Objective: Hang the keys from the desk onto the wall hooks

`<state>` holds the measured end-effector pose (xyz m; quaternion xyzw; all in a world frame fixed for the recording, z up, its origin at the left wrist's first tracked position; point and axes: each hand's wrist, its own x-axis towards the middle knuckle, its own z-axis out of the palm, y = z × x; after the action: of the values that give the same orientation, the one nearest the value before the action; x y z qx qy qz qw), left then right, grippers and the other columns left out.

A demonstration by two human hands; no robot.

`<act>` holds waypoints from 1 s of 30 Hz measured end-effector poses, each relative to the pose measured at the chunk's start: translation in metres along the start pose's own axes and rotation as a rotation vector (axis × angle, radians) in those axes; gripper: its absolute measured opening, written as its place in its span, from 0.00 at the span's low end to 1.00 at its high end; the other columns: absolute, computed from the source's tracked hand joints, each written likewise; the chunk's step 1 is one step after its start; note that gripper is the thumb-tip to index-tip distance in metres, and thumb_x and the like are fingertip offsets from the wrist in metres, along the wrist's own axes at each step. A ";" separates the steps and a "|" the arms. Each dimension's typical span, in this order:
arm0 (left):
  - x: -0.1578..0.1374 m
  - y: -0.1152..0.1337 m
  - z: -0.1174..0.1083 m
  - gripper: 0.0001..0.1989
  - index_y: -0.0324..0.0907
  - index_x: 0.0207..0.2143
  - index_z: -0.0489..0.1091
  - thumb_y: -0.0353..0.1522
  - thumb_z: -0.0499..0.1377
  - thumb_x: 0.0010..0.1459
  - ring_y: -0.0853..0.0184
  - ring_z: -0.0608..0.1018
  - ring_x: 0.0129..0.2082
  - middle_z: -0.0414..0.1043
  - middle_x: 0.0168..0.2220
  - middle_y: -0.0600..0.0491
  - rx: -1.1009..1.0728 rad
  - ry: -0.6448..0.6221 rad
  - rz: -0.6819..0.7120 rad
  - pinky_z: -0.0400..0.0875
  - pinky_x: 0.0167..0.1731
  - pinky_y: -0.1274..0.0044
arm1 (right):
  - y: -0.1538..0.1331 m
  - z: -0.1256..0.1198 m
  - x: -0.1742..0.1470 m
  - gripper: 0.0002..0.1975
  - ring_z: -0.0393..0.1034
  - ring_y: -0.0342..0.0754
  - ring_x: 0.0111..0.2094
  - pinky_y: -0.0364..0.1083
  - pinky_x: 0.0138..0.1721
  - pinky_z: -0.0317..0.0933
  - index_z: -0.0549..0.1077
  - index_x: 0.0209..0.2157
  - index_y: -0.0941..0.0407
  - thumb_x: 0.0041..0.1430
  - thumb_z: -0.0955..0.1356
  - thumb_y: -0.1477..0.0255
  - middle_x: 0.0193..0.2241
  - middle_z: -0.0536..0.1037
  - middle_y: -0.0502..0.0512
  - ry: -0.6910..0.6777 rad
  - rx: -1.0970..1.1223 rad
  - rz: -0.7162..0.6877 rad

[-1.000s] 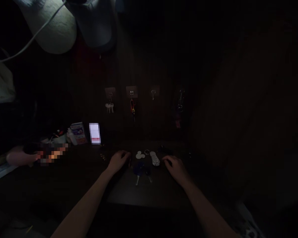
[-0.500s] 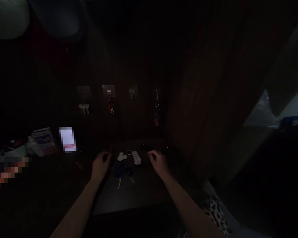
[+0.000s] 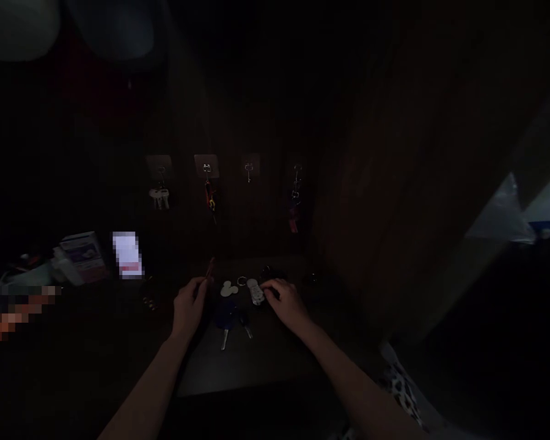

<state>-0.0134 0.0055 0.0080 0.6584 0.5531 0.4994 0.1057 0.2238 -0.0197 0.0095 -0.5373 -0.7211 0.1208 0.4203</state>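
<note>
In the dim head view, my left hand (image 3: 190, 305) is closed at the left of a group of keys on the dark surface. A thin reddish-brown strip (image 3: 210, 269) sticks up from its fingertips; its kind is too dark to tell. The bent, closed fingers of my right hand (image 3: 286, 300) meet the right edge of a small whitish keychain piece (image 3: 255, 293). Left of that lie a pale three-lobed tag (image 3: 228, 289) and a metal ring (image 3: 242, 281). Nearer to me are a blue-headed key (image 3: 224, 333) and a dark-headed key (image 3: 246, 324).
On the wall hang a key bunch (image 3: 160, 197), a red-yellow keychain (image 3: 210, 195) and a chain with a reddish tag (image 3: 294, 219); another hook (image 3: 249, 170) is between them. A lit phone (image 3: 128, 253) and a box (image 3: 83, 253) stand left. Small bits (image 3: 150, 302) lie nearby.
My right hand has moved left, from beside the whitish keychain piece to its edge. The reddish strip at my left fingertips now shows more clearly. The whole view has shifted slightly.
</note>
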 end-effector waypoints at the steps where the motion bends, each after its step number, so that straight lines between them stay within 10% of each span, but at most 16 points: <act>1: 0.000 -0.001 0.001 0.17 0.44 0.34 0.71 0.44 0.49 0.56 0.65 0.76 0.34 0.76 0.33 0.53 -0.016 -0.007 0.004 0.67 0.38 0.75 | -0.006 0.001 0.004 0.10 0.69 0.47 0.41 0.47 0.44 0.58 0.74 0.34 0.53 0.55 0.62 0.75 0.37 0.78 0.52 -0.035 0.057 0.011; 19: -0.003 -0.004 0.004 0.14 0.44 0.35 0.69 0.40 0.48 0.58 0.67 0.74 0.33 0.73 0.31 0.54 -0.213 -0.115 0.021 0.67 0.37 0.77 | -0.074 0.073 0.048 0.13 0.68 0.44 0.29 0.43 0.32 0.59 0.76 0.28 0.57 0.45 0.68 0.62 0.24 0.76 0.50 -0.197 1.024 0.482; 30: -0.001 -0.002 0.002 0.15 0.44 0.36 0.69 0.41 0.48 0.57 0.66 0.74 0.33 0.74 0.32 0.53 -0.212 -0.034 -0.041 0.67 0.36 0.76 | -0.086 0.073 0.054 0.06 0.67 0.42 0.27 0.41 0.28 0.59 0.71 0.24 0.56 0.42 0.67 0.68 0.24 0.74 0.48 -0.013 1.012 0.448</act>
<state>-0.0135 0.0064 0.0051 0.6405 0.5085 0.5417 0.1944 0.1083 0.0142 0.0438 -0.4078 -0.4438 0.5420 0.5857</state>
